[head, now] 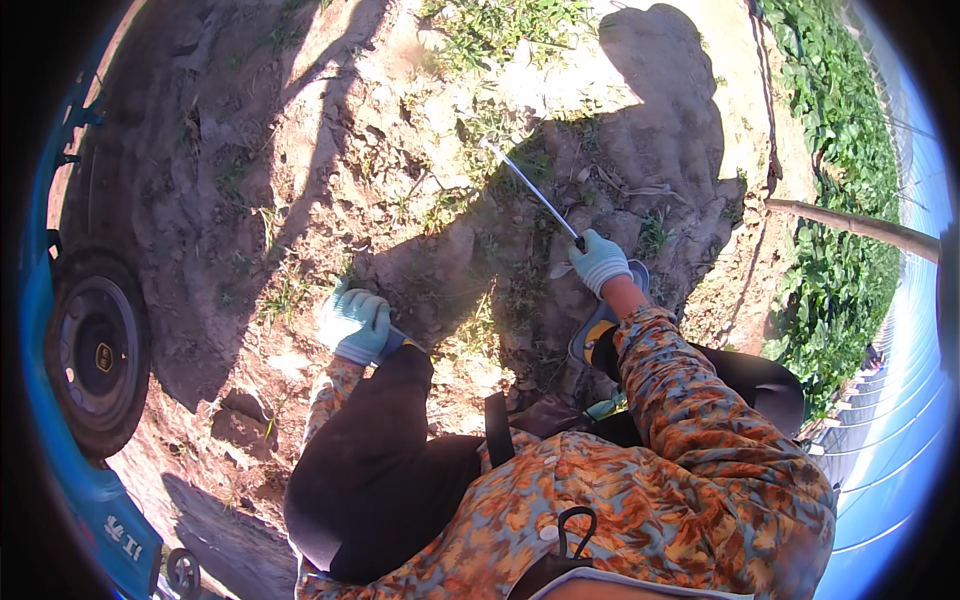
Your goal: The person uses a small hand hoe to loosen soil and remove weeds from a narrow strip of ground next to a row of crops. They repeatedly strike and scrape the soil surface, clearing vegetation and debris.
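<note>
My right hand (601, 262), in a light blue-green glove, is closed on the dark handle of a thin metal rod tool (531, 187). The rod points away to the upper left, and its far end lies over small weeds (491, 124) on sunlit soil. My left hand (356, 321), gloved alike, is near my bent knee, with its fingers curled; whether it holds anything is not clear. Between the hands lies dry, cloddy soil with grass tufts (480, 326), partly in shadow. My shoe (583, 334) shows below my right hand.
At the left stands a blue vehicle (124, 510) with a large black wheel (99, 356). A wooden pole (855, 226) reaches in from the right, before a row of leafy green plants (840, 135). Beyond the row is a hooped plastic greenhouse (892, 420).
</note>
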Motion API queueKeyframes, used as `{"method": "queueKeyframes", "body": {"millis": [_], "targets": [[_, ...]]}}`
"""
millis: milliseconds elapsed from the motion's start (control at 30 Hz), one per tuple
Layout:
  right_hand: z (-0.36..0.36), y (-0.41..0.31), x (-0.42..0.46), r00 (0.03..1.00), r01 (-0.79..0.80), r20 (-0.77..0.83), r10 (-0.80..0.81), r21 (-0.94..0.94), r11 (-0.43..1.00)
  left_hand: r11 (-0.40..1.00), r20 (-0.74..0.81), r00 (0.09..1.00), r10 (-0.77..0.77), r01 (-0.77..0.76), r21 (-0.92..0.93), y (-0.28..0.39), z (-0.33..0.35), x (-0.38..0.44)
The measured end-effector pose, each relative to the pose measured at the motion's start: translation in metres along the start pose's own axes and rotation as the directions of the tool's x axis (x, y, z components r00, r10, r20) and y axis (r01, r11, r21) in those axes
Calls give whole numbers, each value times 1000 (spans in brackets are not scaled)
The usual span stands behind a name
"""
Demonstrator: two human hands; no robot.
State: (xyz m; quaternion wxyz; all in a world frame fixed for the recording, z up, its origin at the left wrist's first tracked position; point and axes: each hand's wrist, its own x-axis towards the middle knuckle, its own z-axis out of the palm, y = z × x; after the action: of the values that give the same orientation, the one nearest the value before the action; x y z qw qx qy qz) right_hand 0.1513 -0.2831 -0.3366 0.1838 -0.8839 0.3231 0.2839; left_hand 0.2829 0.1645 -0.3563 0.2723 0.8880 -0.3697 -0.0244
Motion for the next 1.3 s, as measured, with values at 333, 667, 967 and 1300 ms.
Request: {"method": "queueKeyframes", "body": {"millis": [333, 667, 967, 1300], "targets": [[-25, -63, 56, 984, -105, -128, 123, 142, 984, 1000, -14, 1000, 2, -2, 1, -1, 0, -1], [-16, 11, -39, 982, -137, 127, 141, -34, 990, 1000, -40, 999, 14, -14, -7, -2, -2, -3], [-45, -47, 51, 987, 147, 55, -149, 38, 988, 1000, -41, 999, 25, -25, -11, -3, 2, -3], [-40, 14, 89, 974, 185, 158, -164, -128, 974, 1000, -17, 1000, 9, -9, 3, -2, 0, -4]]}}
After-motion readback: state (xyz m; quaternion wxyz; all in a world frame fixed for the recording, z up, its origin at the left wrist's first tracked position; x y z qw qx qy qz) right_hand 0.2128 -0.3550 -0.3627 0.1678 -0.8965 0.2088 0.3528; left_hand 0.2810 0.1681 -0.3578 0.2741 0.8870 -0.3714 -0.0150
